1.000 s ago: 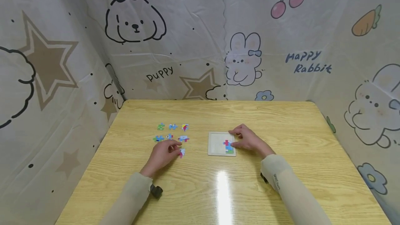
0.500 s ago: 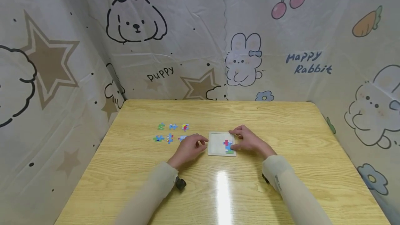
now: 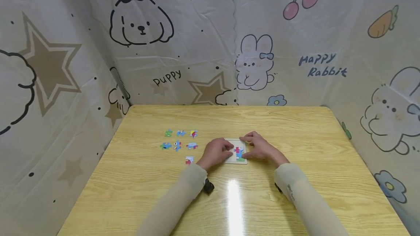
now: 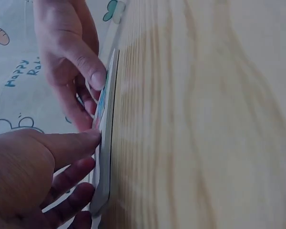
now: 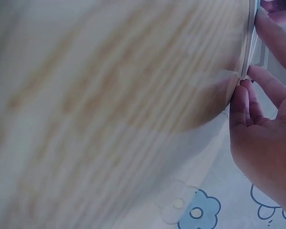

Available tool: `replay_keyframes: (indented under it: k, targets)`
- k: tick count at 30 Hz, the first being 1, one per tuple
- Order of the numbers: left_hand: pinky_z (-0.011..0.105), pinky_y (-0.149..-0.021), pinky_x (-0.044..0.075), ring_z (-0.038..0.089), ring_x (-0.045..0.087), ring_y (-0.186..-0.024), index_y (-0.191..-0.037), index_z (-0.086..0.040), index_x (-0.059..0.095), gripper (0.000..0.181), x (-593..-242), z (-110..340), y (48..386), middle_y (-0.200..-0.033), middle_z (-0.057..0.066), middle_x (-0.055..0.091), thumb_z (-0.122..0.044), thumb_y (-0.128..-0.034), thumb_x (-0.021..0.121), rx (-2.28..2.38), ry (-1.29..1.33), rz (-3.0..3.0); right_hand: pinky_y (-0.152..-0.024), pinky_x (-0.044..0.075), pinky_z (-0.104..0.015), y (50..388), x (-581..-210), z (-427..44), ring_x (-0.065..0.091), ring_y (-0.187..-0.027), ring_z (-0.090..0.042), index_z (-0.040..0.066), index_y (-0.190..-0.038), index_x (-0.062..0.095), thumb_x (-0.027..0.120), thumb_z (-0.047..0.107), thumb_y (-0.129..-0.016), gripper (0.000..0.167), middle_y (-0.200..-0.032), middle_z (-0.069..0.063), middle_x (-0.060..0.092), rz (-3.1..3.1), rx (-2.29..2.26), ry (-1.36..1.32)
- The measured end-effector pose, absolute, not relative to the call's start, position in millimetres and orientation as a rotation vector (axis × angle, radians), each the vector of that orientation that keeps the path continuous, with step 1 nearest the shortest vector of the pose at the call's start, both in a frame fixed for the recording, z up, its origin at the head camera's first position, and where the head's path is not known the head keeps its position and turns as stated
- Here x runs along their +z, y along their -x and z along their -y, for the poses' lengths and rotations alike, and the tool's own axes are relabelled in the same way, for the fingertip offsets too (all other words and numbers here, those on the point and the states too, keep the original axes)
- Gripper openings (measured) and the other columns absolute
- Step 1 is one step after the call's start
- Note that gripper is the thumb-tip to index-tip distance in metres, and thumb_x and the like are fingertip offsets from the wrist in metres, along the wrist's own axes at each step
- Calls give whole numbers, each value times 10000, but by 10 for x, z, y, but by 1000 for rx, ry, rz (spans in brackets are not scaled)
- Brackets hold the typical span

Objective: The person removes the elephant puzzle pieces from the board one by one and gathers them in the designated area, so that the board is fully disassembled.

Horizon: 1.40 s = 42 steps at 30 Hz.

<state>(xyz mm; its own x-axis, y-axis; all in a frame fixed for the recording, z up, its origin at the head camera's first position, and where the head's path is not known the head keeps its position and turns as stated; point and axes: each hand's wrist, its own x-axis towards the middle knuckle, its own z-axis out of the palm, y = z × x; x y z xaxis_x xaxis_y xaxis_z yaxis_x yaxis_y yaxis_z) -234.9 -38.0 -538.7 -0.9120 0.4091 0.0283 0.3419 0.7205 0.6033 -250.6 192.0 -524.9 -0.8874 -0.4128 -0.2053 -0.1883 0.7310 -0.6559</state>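
A square puzzle tray (image 3: 230, 162) lies on the table, with a few joined jigsaw pieces (image 3: 240, 155) in its right part. My left hand (image 3: 216, 152) is over the tray's left side, thumb and fingers spread apart. In the left wrist view its straight thumb (image 4: 81, 145) touches the tray surface by the pieces; I see no piece in this hand. My right hand (image 3: 262, 148) holds the tray's right side, thumb at the joined pieces and a finger at the far corner. The right wrist view shows its curled fingers (image 5: 240, 102) by the tray's corner.
Loose jigsaw pieces lie left of the tray in rows, among them a green piece (image 3: 168, 133), a yellow-and-red piece (image 3: 194, 133) and a nearer white-and-red piece (image 3: 189, 160). The wooden table (image 3: 279, 119) is bounded by a printed curtain (image 3: 203, 39).
My left hand has moved right from the loose pieces onto the tray's left part, leaving the nearest loose piece on the table. The right hand stays at the tray's right side.
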Motion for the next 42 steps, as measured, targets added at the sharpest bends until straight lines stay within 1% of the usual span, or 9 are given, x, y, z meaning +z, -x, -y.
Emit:
replay_keyframes:
  k: [2, 5, 13, 17, 22, 26, 30, 33, 42]
  targets:
    - [294, -817, 504, 93, 613, -862, -1109, -172, 820, 201, -5395, 336, 2352, -966, -44, 716, -238, -919, 805, 940, -595, -2829, -1107, 443, -531, 2506, -5246, -1918, 495, -1299, -377, 85, -1526, 513, 860, 228, -869, 757, -1439, -166, 434, -2595, -928, 463]
    - [275, -780, 493, 83, 615, -845, -1071, -191, 834, 165, -5383, 285, 2336, -951, -52, 721, -243, -916, 812, 914, -584, -2855, -1098, 451, -523, 2506, -5242, -1916, 495, -1292, -369, 88, -1527, 512, 860, 229, -870, 757, -1436, -160, 437, -2599, -919, 458]
    - [240, -697, 470, 32, 591, -736, -1007, -200, 837, 103, -5371, 244, 2319, -877, -85, 742, -219, -907, 823, 995, -499, -2838, -1101, 448, -526, 2496, -5240, -1910, 491, -1300, -371, 99, -1528, 514, 862, 230, -867, 758, -1450, -155, 434, -2599, -925, 436]
    - [240, -707, 462, 22, 578, -728, -975, -199, 827, 75, -5387, 230, 2327, -834, -101, 736, -215, -902, 827, 1050, -450, -2812, -1106, 447, -527, 2494, -5242, -1910, 490, -1303, -374, 100, -1528, 514, 863, 230, -866, 760, -1450, -156, 434, -2595, -933, 423]
    - [240, -726, 459, 18, 575, -736, -950, -199, 810, 57, -5409, 214, 2339, -837, -102, 734, -204, -898, 831, 1099, -406, -2800, -1101, 451, -524, 2498, -5252, -1909, 494, -1298, -375, 98, -1526, 516, 867, 230, -861, 764, -1449, -161, 436, -2593, -934, 422]
    - [244, -723, 458, 30, 567, -727, -944, -193, 812, 44, -5405, 204, 2346, -813, -95, 721, -179, -903, 822, 1089, -412, -2820, -1106, 448, -528, 2498, -5243, -1908, 492, -1310, -385, 101, -1530, 510, 864, 221, -865, 762, -1460, -166, 428, -2585, -938, 417]
    - [242, -727, 459, 33, 559, -726, -947, -182, 812, 40, -5397, 194, 2366, -795, -105, 698, -214, -926, 800, 1004, -447, -2851, -1113, 443, -541, 2494, -5230, -1908, 486, -1327, -400, 103, -1535, 503, 859, 213, -870, 762, -1467, -169, 419, -2575, -949, 407]
    - [246, -737, 464, 37, 561, -739, -950, -186, 810, 64, -5385, 186, 2377, -799, -113, 687, -245, -938, 787, 942, -466, -2863, -1112, 445, -542, 2492, -5230, -1908, 489, -1327, -405, 109, -1534, 507, 860, 210, -868, 760, -1466, -165, 419, -2573, -954, 396]
    - [264, -773, 474, 58, 579, -771, -958, -206, 809, 50, -5376, 183, 2383, -828, -104, 694, -245, -943, 781, 930, -462, -2876, -1104, 449, -543, 2494, -5239, -1910, 495, -1318, -410, 101, -1529, 512, 867, 209, -862, 764, -1454, -166, 422, -2576, -958, 401]
